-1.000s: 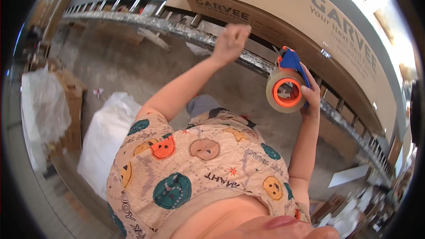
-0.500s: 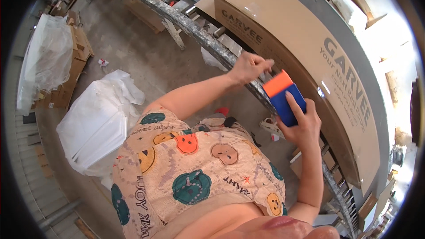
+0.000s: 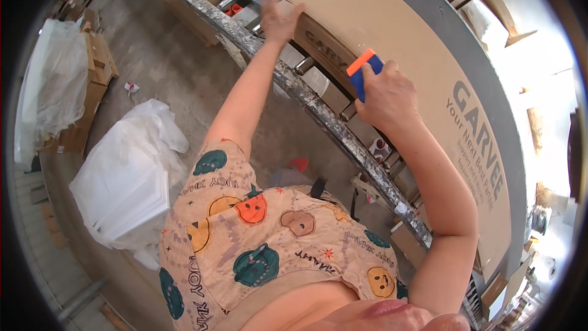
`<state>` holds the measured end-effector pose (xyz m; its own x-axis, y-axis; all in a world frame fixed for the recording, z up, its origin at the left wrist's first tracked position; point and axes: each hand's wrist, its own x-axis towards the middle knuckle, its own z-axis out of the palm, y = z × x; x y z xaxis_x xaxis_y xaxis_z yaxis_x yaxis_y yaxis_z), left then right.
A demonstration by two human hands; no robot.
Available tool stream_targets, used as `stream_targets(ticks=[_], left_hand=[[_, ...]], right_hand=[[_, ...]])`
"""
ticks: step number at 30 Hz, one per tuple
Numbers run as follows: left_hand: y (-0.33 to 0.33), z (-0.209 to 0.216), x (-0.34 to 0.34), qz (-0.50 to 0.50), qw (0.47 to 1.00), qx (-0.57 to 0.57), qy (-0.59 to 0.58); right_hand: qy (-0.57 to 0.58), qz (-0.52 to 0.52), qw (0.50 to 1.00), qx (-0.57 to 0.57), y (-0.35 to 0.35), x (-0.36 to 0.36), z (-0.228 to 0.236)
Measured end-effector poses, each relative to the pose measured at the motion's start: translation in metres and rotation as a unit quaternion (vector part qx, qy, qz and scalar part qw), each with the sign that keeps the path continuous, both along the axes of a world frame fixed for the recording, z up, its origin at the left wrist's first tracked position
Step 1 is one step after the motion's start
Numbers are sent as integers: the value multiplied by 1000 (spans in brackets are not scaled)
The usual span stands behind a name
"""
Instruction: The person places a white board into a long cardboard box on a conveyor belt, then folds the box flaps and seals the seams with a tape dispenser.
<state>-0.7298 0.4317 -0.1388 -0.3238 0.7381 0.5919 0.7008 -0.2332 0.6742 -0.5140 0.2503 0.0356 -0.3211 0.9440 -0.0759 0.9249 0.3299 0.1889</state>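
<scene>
A large brown cardboard carton (image 3: 410,61) lies flat and long on a roller conveyor. At its far left end is my left hand (image 3: 280,23), fingers spread and slightly blurred, beside the carton's corner; whether it touches the board I cannot tell. My right hand (image 3: 389,95) grips a flat blue tool with an orange edge (image 3: 365,73) over the carton's near top edge. The orange edge points away to the left. Fingers cover much of the tool's blue body, and its exact kind does not show.
The conveyor's worn metal rail (image 3: 318,110) runs diagonally between me and the carton, with rollers (image 3: 304,65) beside it. White foam sheets in clear plastic (image 3: 131,178) lie on the floor at left. Farther left stands a plastic-draped cardboard stack (image 3: 92,95).
My left hand has reached away and left, its fingers opening out. My right hand has carried the blue and orange tool up and left onto the carton's near edge.
</scene>
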Motion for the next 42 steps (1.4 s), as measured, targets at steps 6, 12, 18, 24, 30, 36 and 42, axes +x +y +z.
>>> stream_targets(ticks=[6, 12, 18, 24, 30, 36, 42], left_hand=[[-37, 65, 45, -28, 991, 45, -124], [31, 32, 61, 149, 891, -366, 222], [71, 47, -51, 150, 962, -209, -90], [-98, 43, 186, -56, 966, -92, -237], [-243, -25, 365, 1, 955, 171, 241], [-417, 76, 541, -490, 813, 127, 288], [-474, 77, 670, -595, 667, 189, 408]], right_hand=[[-2, 20, 1000, -7, 3, -7, 6], [91, 10, 994, 64, 37, -64, -22], [78, 115, 989, -48, -32, 31, 46], [134, -50, 987, 74, -274, 304, 34], [2, -176, 976, 130, -504, 531, 32], [-38, -263, 960, 84, -561, 579, 19], [-158, -441, 882, -53, -482, 507, 26]])
